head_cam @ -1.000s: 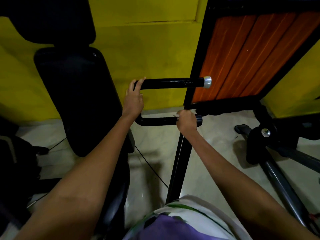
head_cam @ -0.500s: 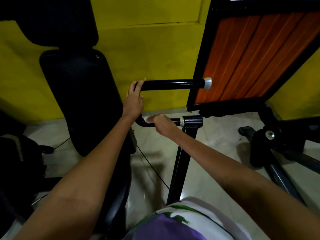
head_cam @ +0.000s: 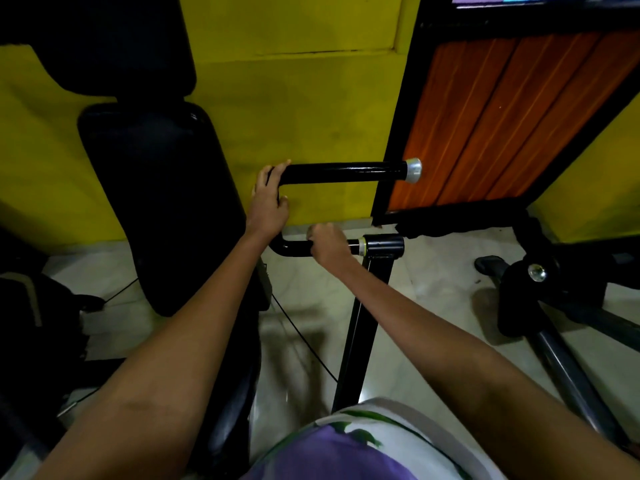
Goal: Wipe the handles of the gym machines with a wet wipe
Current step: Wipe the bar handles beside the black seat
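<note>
Yellow wall (head_cam: 311, 109) fills the far side, with an orange slatted panel (head_cam: 502, 116) to the right and pale floor tiles (head_cam: 433, 292) below, all in dim light. A black U-shaped handle juts out beside a dark back pad (head_cam: 156, 202): its upper bar (head_cam: 346, 172) ends in a silver cap (head_cam: 414, 170), and its lower bar (head_cam: 294, 248) runs right into a collar (head_cam: 381, 245) on an upright post (head_cam: 360, 334). The left hand (head_cam: 268, 206) steadies the bend of the U, fingers curled over the upper bar's left end and thumb out toward the gap. The right hand (head_cam: 329, 245) is closed in a fist round the lower bar, near the middle. The wipe is probably inside that fist; only a pale scrap shows at the knuckles, too small to be sure of. Several things could go wrong. A bunched wipe touches little of the bar, so the underside and the curve at the left may stay dirty. A stroke run hard to the right could knock the knuckles on the collar. If that collar lets the handle turn, a tight grip could twist it and jerk the left hand loose. The wipe may also slip out of the fist and drop to the floor, picking up grit. The upper bar looks untouched beyond the left hand, and in this gloom missed patches would be hard to spot.
</note>
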`<action>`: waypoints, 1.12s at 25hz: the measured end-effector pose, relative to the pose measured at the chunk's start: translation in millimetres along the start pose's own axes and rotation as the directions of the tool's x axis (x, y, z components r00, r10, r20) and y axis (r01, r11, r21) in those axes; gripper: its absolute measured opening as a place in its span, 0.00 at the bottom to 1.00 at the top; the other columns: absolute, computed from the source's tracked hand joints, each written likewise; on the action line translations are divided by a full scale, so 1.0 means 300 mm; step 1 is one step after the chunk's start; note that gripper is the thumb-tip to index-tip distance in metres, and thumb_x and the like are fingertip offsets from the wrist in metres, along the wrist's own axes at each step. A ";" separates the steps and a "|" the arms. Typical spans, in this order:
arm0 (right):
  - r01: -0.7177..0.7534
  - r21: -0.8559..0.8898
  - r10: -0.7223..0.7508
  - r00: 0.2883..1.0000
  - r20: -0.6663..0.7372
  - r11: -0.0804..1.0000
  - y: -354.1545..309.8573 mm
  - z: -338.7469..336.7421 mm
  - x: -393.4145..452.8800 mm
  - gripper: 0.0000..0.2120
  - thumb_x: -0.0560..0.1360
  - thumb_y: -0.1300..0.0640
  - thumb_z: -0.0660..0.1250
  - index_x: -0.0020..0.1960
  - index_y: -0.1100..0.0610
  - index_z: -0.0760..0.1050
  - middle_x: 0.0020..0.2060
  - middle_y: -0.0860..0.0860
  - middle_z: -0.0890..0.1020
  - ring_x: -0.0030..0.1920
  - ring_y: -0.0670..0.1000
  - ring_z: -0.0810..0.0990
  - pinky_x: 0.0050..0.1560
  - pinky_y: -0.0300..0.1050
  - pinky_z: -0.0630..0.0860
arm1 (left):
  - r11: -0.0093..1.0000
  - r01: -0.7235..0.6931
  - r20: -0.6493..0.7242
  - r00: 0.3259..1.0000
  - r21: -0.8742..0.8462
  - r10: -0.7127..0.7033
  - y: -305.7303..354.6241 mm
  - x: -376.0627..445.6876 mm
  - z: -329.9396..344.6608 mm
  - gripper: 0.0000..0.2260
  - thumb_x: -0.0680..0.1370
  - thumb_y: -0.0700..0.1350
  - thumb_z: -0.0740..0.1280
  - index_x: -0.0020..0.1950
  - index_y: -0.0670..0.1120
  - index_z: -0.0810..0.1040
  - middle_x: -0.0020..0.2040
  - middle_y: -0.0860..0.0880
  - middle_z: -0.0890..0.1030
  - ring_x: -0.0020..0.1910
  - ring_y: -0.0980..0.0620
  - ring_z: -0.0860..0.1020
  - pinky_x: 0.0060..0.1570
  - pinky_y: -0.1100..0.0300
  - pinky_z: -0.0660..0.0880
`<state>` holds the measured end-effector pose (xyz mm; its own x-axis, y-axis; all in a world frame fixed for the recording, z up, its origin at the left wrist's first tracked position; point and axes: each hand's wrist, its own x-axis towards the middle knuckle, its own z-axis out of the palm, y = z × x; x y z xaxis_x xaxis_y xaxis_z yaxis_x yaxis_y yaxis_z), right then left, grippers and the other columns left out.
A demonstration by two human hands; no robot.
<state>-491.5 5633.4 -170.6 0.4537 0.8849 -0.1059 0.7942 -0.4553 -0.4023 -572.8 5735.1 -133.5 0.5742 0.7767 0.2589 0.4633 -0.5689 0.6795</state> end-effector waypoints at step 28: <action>0.031 -0.354 -0.055 0.997 -0.057 0.935 0.123 -0.085 -0.086 0.10 0.75 0.70 0.61 0.53 0.62 0.77 0.48 0.59 0.81 0.50 0.57 0.80 0.49 0.48 0.76 | 0.999 -0.005 0.162 0.987 0.054 -0.004 -0.006 0.007 -0.039 0.33 0.76 0.31 0.60 0.76 0.54 0.55 0.76 0.43 0.53 0.71 0.39 0.60 0.64 0.51 0.64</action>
<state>-463.5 5591.2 -159.6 0.4315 0.9015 -0.0320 0.8997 -0.4327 -0.0578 -580.2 5740.9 -126.2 0.6741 0.7249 0.1418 0.4962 -0.5866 0.6400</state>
